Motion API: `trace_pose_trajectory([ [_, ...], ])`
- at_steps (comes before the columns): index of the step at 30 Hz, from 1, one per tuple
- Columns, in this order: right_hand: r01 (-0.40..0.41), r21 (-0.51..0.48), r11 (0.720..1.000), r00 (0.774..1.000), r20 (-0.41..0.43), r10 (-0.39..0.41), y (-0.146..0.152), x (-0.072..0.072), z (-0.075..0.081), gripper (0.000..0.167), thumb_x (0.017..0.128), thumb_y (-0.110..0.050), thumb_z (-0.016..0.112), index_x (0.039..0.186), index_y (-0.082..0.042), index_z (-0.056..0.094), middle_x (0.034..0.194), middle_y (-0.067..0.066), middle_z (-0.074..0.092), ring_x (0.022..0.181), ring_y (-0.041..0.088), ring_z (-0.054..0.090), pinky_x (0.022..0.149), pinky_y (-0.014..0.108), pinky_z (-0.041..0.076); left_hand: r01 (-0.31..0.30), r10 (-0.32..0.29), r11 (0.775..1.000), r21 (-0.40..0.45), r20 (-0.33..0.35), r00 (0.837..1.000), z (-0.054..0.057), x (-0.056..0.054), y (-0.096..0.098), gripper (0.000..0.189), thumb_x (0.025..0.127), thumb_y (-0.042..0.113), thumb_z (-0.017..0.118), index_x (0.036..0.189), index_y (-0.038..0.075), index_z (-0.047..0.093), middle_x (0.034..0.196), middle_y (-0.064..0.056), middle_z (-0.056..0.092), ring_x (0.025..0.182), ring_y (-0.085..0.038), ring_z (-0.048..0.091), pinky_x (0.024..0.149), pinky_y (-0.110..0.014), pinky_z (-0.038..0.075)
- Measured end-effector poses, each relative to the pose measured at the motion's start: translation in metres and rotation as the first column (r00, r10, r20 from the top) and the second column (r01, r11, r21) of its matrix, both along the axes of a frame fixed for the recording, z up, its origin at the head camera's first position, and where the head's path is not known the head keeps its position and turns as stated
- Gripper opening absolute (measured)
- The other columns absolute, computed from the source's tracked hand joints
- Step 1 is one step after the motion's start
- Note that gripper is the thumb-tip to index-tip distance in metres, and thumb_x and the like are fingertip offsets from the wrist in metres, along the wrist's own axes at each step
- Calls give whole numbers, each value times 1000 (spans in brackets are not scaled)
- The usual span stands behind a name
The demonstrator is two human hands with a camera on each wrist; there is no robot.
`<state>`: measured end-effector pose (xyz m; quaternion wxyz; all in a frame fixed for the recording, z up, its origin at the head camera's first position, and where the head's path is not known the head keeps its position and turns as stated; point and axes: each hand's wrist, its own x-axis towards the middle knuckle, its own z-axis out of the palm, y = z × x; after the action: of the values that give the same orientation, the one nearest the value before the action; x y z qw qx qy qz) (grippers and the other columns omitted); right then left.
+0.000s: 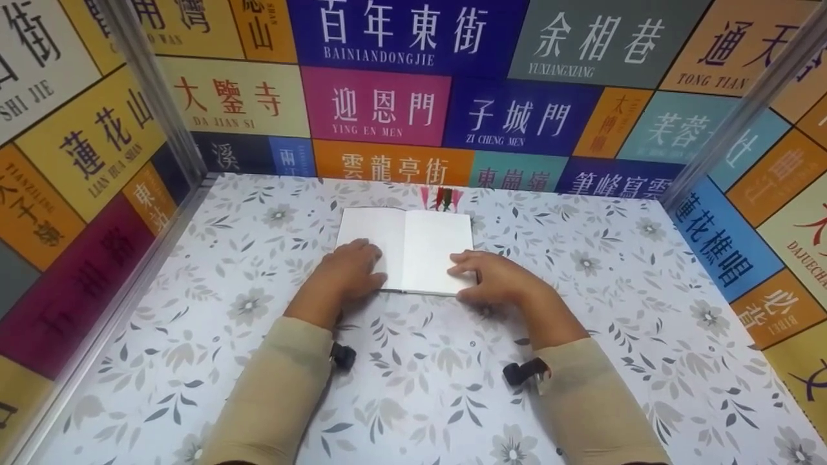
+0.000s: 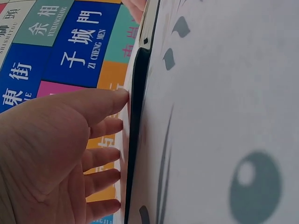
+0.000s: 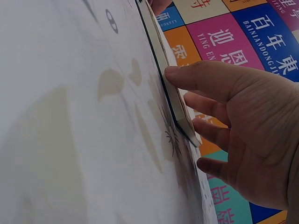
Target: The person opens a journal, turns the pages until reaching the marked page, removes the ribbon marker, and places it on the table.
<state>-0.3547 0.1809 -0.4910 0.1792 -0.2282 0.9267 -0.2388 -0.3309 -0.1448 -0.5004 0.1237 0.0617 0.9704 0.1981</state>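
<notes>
Sleeves [image 1: 274, 397] seen nearest. Open book [image 1: 433, 245] laid long axis crosswise, gutter [image 1: 405, 248] pointed away, touched by left hand [image 1: 347, 271] and right hand [image 1: 496, 278], fingers extended.

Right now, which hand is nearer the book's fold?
Left. The left hand is over the left page, just short of the fold; the right hand is farther off, at the right page's outer edge.
</notes>
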Motion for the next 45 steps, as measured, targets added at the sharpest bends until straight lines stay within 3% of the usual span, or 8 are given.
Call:
trace_pose_trajectory([
  [7, 2, -11, 1000, 1000, 14, -2, -1, 0, -2, 54, 88, -31, 82, 141, -29, 72, 168, -13, 48, 165, 25, 30, 137, 54, 22, 79, -78, 996, -42, 17, 997, -4, 0, -8, 74, 105, 59, 56, 170, 36, 30, 183, -1, 13, 170, -32, 11, 138, -59, 15],
  [11, 29, -22, 999, 999, 28, -28, 0, 0, -1, 53, 87, -34, 83, 140, -33, 72, 167, -17, 48, 165, 23, 31, 138, 53, 21, 103, -102, 994, -42, 24, 994, -6, 0, -10, 77, 105, 64, 52, 171, 38, 23, 184, -1, 5, 171, -33, 4, 137, -61, 11],
  [16, 5, -18, 1000, 1000, 13, -4, 2, 0, 0, 52, 90, -35, 81, 141, -33, 71, 168, -16, 47, 165, 24, 30, 137, 55, 21, 123, -122, 991, -54, 8, 992, -7, -1, -8, 77, 106, 62, 51, 172, 33, 23, 184, -6, 6, 170, -36, 5, 138, -61, 11],
  [26, -21, -22, 1000, 1000, -1, 21, 4, 0, 0, 48, 92, -37, 78, 139, -31, 72, 168, -15, 47, 165, 23, 32, 137, 54, 22, 102, -102, 994, -42, 5, 995, -5, 3, -1, 77, 106, 57, 54, 172, 29, 26, 183, -8, 8, 170, -36, 7, 138, -60, 11],
  [32, -54, -71, 996, 998, -38, 51, 7, -1, 0, 39, 95, -32, 77, 134, -23, 77, 164, -6, 54, 162, 26, 38, 136, 53, 26, 92, -91, 995, -49, 6, 996, -2, 3, 1, 76, 106, 55, 55, 171, 27, 29, 183, -10, 11, 170, -37, 9, 138, -59, 13],
  [39, -41, -157, 987, 994, -109, 24, 6, -3, 0, 22, 99, -23, 75, 117, -14, 84, 136, 8, 76, 139, 33, 64, 125, 53, 46, 78, -77, 996, -46, 20, 997, -1, 3, 2, 76, 105, 55, 56, 171, 27, 30, 183, -9, 11, 170, -36, 9, 138, -60, 13],
  [45, -33, -129, 991, 990, -139, 15, 3, -2, 2, 17, 101, -22, 75, 113, -17, 84, 119, 6, 81, 116, 29, 71, 112, 50, 56, 81, -80, 995, -50, 23, 997, -4, 1, 1, 76, 105, 56, 56, 171, 28, 29, 183, -8, 10, 170, -35, 8, 138, -60, 12],
])
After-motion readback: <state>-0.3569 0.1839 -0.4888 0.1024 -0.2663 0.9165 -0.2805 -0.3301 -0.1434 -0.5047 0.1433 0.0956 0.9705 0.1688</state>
